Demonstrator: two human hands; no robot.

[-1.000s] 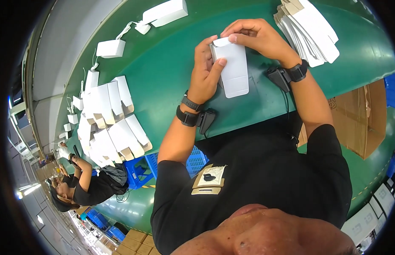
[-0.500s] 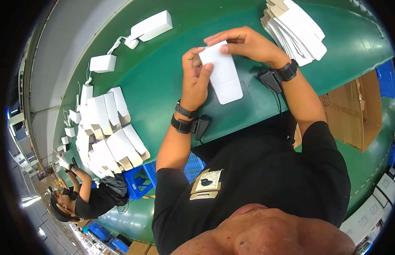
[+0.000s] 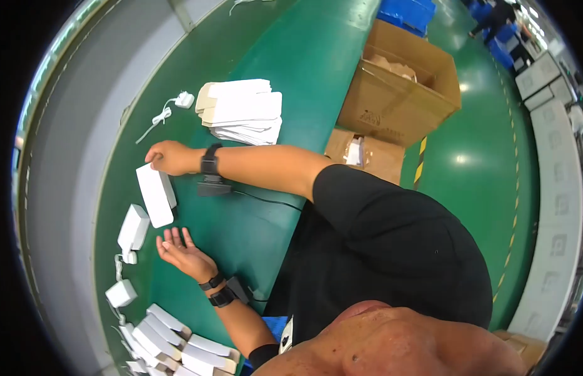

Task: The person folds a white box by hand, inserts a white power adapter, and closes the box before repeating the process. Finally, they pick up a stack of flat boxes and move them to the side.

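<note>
A white carton [image 3: 156,195] is at the far side of the green table. My right hand [image 3: 171,158] reaches across to it, with fingers closed at the carton's upper end. By the opposite end of the carton is my left hand [image 3: 186,255], palm up with fingers spread, holding nothing. Whether its fingertips touch the carton I cannot tell. Just past my left hand, another white box [image 3: 134,228] stands beside a white plug with a cable. A white charger plug with a bundled cable [image 3: 183,100] lies beyond my right hand.
A stack of flat white cartons [image 3: 247,113] lies beside my right forearm. Several open white cartons [image 3: 155,338] are grouped past my left forearm. A small white box [image 3: 121,293] sits along the cable line. A large brown cardboard box [image 3: 398,94] stands beside the table [image 3: 241,219].
The view has swung round. The carton, earlier between both hands in front of me, is now at the table's far side. My left hand has let go of it and opened.
</note>
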